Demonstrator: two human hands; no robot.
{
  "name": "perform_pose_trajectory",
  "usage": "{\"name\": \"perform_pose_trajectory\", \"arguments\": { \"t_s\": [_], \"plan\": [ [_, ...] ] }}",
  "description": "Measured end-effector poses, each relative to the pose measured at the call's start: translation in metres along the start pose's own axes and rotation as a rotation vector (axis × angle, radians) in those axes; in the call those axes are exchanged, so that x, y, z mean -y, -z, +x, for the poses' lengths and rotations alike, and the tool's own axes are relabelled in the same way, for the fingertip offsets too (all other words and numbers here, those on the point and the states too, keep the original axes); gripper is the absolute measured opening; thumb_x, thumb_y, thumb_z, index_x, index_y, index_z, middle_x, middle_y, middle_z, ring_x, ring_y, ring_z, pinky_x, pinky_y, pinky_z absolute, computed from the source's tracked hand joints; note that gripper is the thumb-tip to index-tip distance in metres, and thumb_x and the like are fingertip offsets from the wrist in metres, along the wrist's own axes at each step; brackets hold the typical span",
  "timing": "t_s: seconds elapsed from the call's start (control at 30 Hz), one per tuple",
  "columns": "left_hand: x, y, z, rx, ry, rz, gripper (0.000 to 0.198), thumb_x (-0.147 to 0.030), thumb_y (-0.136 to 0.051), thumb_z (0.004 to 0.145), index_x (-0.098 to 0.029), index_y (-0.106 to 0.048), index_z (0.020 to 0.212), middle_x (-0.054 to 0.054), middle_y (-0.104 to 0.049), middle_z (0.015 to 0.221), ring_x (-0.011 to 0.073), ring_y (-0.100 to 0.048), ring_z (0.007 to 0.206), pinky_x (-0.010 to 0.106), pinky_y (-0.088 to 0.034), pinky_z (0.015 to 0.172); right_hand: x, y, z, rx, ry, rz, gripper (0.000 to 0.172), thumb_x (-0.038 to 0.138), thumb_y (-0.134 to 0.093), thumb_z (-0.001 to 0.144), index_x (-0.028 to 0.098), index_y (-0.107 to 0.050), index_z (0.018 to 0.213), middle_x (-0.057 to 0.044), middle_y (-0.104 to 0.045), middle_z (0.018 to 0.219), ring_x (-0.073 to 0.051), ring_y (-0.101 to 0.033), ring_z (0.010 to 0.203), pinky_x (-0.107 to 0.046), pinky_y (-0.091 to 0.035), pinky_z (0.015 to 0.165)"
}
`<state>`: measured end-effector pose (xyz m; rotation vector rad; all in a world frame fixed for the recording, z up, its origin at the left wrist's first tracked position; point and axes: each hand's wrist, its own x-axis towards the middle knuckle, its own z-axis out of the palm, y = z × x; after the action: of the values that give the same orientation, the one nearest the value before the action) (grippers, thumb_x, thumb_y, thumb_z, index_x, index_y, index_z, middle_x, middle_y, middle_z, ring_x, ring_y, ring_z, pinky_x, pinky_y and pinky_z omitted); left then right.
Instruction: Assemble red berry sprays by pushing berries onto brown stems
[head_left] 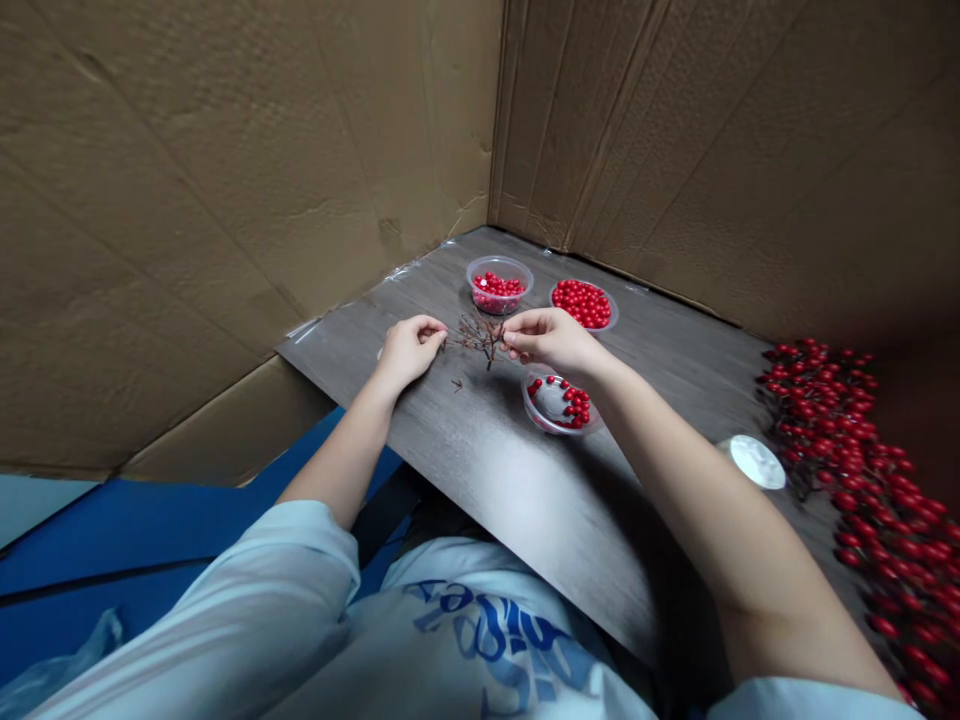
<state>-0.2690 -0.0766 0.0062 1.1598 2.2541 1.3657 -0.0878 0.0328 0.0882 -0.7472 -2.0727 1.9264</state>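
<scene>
Sleeves (202,600), hands (551,340) over wood-grain tabletop (480,470); cardboard walls (225,200) behind

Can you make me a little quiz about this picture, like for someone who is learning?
1. What colour are the berries in the clear plastic tub?
2. True or false: the shallow clear dish nearest the person is heaped full of berries.
3. What lies between the left hand and the right hand?
A) a brown twiggy sprig
B) a spoon
C) a pair of scissors

Key: 1. Red. 2. False, it holds only a few berries. 3. A.
</scene>
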Motion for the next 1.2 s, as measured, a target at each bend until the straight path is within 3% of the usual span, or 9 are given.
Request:
{"name": "perform_pose_trajectory", "arguments": {
  "t_s": [0.33, 0.47, 0.57, 0.63, 0.8, 0.87, 1.0, 1.13, 1.2],
  "plan": [
    [0.002, 0.0, -0.003, -0.021, -0.029, 0.128, 0.023, -0.029, -0.057, 0.076, -0.014, -0.068, 0.089, 0.006, -0.067, 0.079, 0.0132, -0.056, 0.068, 0.026, -0.042, 0.069, -0.003, 0.007, -0.004, 0.032, -0.039, 0.05, 0.016, 0.004, -0.051, 0.082, 0.01, -0.064, 0.088, 0.0, -0.061, 0.069, -0.002, -0.052, 0.052, -0.012, -0.035, 0.044],
    [0.002, 0.0, -0.002, -0.102, -0.079, 0.129, 0.026, -0.028, -0.059, 0.075, -0.014, -0.068, 0.094, 0.008, -0.067, 0.093, 0.012, -0.057, 0.072, 0.027, -0.044, 0.077, -0.004, 0.007, -0.004, 0.041, -0.035, 0.058, 0.016, 0.005, -0.05, 0.082, 0.011, -0.063, 0.089, 0.0, -0.061, 0.07, -0.003, -0.052, 0.053, -0.012, -0.035, 0.044],
    [-0.004, -0.001, -0.002, -0.253, -0.157, -0.003, 0.03, -0.03, -0.059, 0.075, -0.013, -0.066, 0.099, 0.009, -0.065, 0.101, 0.0106, -0.057, 0.076, 0.024, -0.046, 0.073, -0.005, 0.007, -0.003, 0.047, -0.015, 0.054, 0.013, 0.006, -0.052, 0.08, 0.011, -0.062, 0.087, 0.0, -0.061, 0.069, -0.003, -0.052, 0.053, -0.012, -0.035, 0.044],
    [-0.014, -0.001, -0.005, -0.274, -0.163, -0.205, 0.03, -0.034, -0.058, 0.076, -0.013, -0.064, 0.098, 0.008, -0.066, 0.096, 0.0098, -0.057, 0.075, 0.019, -0.045, 0.062, -0.004, 0.005, -0.003, 0.041, 0.01, 0.053, 0.011, 0.006, -0.054, 0.079, 0.01, -0.061, 0.085, 0.0, -0.061, 0.07, -0.003, -0.052, 0.053, -0.012, -0.035, 0.044],
    [-0.049, -0.006, -0.021, 0.133, -0.049, -0.585, 0.041, -0.042, -0.07, 0.065, -0.012, -0.061, 0.092, 0.005, -0.064, 0.074, 0.0088, -0.058, 0.061, 0.015, -0.04, 0.045, -0.002, -0.005, -0.002, -0.017, 0.119, 0.089, 0.008, 0.004, -0.054, 0.074, 0.011, -0.056, 0.077, 0.001, -0.061, 0.065, -0.004, -0.051, 0.05, -0.014, -0.036, 0.045],
    [-0.059, -0.008, -0.026, 0.236, -0.032, -0.649, 0.042, -0.038, -0.073, 0.062, -0.012, -0.061, 0.092, 0.003, -0.064, 0.072, 0.008, -0.058, 0.058, 0.015, -0.042, 0.046, -0.003, -0.012, -0.002, -0.074, 0.18, 0.057, 0.009, 0.003, -0.053, 0.073, 0.012, -0.053, 0.073, 0.003, -0.057, 0.06, -0.004, -0.049, 0.048, -0.016, -0.036, 0.046],
    [-0.066, -0.007, -0.027, 0.211, -0.081, -0.676, 0.027, -0.027, -0.071, 0.064, -0.012, -0.059, 0.083, 0.001, -0.063, 0.067, 0.0062, -0.057, 0.054, 0.014, -0.042, 0.046, -0.006, -0.024, 0.0, -0.195, 0.3, -0.114, 0.01, 0.003, -0.05, 0.074, 0.013, -0.053, 0.072, 0.003, -0.056, 0.06, -0.006, -0.051, 0.049, -0.02, -0.04, 0.051],
    [-0.061, 0.005, -0.023, 0.196, -0.096, -0.629, 0.025, -0.02, -0.066, 0.067, -0.013, -0.06, 0.09, -0.001, -0.06, 0.066, 0.0067, -0.058, 0.054, 0.013, -0.04, 0.042, -0.01, -0.03, -0.003, -0.312, 0.406, -0.351, 0.005, 0.011, -0.055, 0.077, 0.013, -0.058, 0.082, -0.001, -0.061, 0.07, -0.009, -0.056, 0.059, -0.023, -0.044, 0.06],
    [-0.055, 0.013, -0.018, 0.111, -0.077, -0.633, 0.025, -0.021, -0.066, 0.068, -0.013, -0.06, 0.091, -0.001, -0.059, 0.07, 0.0061, -0.058, 0.052, 0.013, -0.038, 0.04, -0.011, -0.034, -0.009, -0.411, 0.483, -0.535, 0.006, 0.014, -0.056, 0.079, 0.013, -0.059, 0.084, -0.003, -0.063, 0.076, -0.011, -0.057, 0.067, -0.025, -0.045, 0.066]
  ]
}}
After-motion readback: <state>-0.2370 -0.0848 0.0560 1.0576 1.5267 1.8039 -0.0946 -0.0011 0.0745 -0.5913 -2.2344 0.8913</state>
